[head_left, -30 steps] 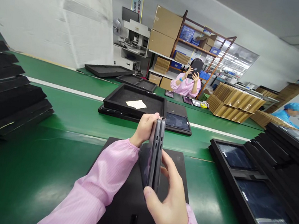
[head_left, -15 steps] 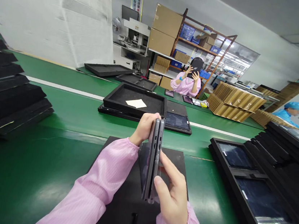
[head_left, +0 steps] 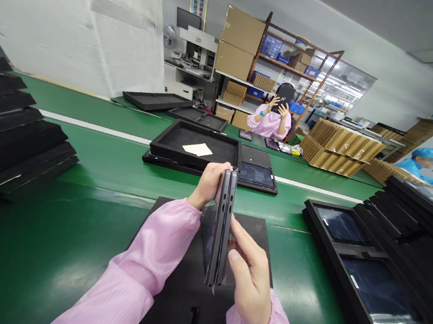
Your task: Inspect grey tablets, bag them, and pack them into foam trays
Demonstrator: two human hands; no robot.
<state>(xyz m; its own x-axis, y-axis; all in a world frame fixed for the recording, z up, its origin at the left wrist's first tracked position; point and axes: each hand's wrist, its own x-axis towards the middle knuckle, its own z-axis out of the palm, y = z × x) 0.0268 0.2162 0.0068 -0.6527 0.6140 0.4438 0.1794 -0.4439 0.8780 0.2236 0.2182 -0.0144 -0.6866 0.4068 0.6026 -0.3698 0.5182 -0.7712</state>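
Two dark tablets (head_left: 222, 231) stand on edge, pressed side by side, their ports and slots facing me. My left hand (head_left: 211, 182) is closed around their far upper end. Beside the right tablet, my right hand (head_left: 252, 271) has its fingers stretched along the back, fingertips touching it. Its thumb is apart from the fingers, just off the tablet's edge. A bit of clear film hangs at the tablets' near lower end. Beneath them lies a flat black board or tray (head_left: 179, 304) with a small dark slot.
Stacked black foam trays (head_left: 13, 147) rise at the left. At the right, a black tray (head_left: 329, 270) holds tablets. Ahead are a foam tray with a paper sheet (head_left: 197, 149) and another tablet (head_left: 256, 174). Across the green bench, a person (head_left: 271, 121) holds up a tablet near cardboard dividers (head_left: 339, 145).
My right thumb has come slightly away from the right tablet's edge. The two tablets have tilted or shifted a little to the left, still together in my left hand.
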